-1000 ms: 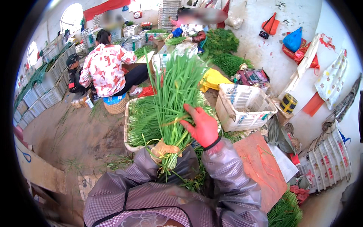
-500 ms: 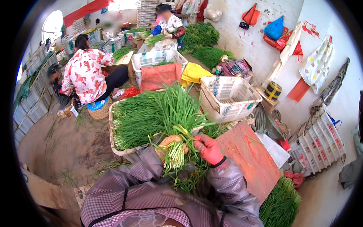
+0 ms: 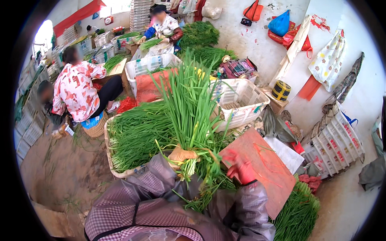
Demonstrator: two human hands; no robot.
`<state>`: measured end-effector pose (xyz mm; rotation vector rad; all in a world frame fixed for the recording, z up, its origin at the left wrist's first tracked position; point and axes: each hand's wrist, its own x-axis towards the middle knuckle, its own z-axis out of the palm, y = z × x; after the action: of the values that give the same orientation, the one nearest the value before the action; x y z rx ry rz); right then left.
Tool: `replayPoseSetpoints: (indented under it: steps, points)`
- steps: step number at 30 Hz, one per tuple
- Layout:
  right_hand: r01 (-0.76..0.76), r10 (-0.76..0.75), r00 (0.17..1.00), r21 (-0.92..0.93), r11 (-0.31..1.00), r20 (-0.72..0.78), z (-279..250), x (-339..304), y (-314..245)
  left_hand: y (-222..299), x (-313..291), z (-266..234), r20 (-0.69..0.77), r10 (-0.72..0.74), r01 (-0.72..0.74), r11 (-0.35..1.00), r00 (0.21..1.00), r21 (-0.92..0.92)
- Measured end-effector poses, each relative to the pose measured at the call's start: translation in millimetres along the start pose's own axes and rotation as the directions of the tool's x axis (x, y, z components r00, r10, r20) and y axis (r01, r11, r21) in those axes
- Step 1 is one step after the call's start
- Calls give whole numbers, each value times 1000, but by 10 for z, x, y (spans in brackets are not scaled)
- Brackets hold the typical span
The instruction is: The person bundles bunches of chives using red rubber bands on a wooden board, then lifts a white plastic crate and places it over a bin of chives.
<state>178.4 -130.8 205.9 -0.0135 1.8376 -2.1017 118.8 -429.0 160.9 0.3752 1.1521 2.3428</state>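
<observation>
My left hand, in a tan glove, is closed round a bunch of garlic chives. The leaves stand up and fan out; the pale stem ends poke out below the fist. Loose and yellowed leaves hang and lie beneath the bunch. My right hand, in a red glove, is apart from the bunch, over the near left edge of a reddish board. Its fingers are smeared by motion. Thin red strands lie on the board. A crate of chives stands just beyond my left forearm.
More chives are heaped beside the board at the lower right. White crates stand ahead, one with a red cloth over its side. Two co-workers sit further off. Stacked crates lean near the right wall.
The bunch in my left hand has swung upright and faces me more fully. My right hand has left the bunch, moving right and slightly down toward the board. The view has shifted a little.
</observation>
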Motion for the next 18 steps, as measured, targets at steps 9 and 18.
replayPoseSetpoints:
  steps: [9,18]
  points:
    - [475,-470,878,-268,838,86,56,842,-251,35,206,578,229,231,-312,844,946,436]
    - [428,-430,899,-38,903,-81,187,725,-177,-370,503,369,131,194,-157,122,972,980]
